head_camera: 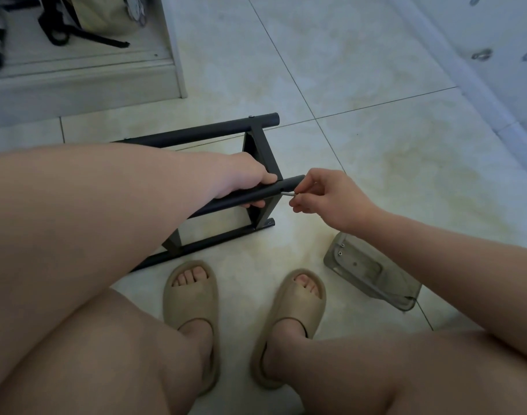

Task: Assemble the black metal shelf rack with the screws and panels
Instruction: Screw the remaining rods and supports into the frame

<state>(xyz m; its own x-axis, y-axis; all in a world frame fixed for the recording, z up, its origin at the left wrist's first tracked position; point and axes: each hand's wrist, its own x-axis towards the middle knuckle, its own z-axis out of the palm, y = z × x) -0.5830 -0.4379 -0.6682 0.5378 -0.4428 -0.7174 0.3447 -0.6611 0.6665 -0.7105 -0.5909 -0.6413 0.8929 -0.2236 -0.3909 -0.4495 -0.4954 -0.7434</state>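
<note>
The black metal shelf rack of round tubes and flat cross-pieces point(196, 133) lies on its side on the pale tiled floor point(376, 139), at about eleven o'clock from the person's beige foam sandals point(190, 295). The left hand point(244, 181) wraps fingers and thumb round the raised middle tube point(289, 184), probably to steady it and stop it turning while a fastener goes in. At three o'clock of that hand, the right hand point(325, 196) pinches a thin silver metal piece point(287, 193) between thumb and fingertips, its tip touching the tube's side near the end. Whether it is a screw or a small hex key is too small to tell. The rack looks matte, dark and half-built: three parallel tubes joined by flat cross-pieces. A clear plastic hardware bag point(364, 271) lies at four o'clock of the rack, likely so that the next screw is within reach.
</note>
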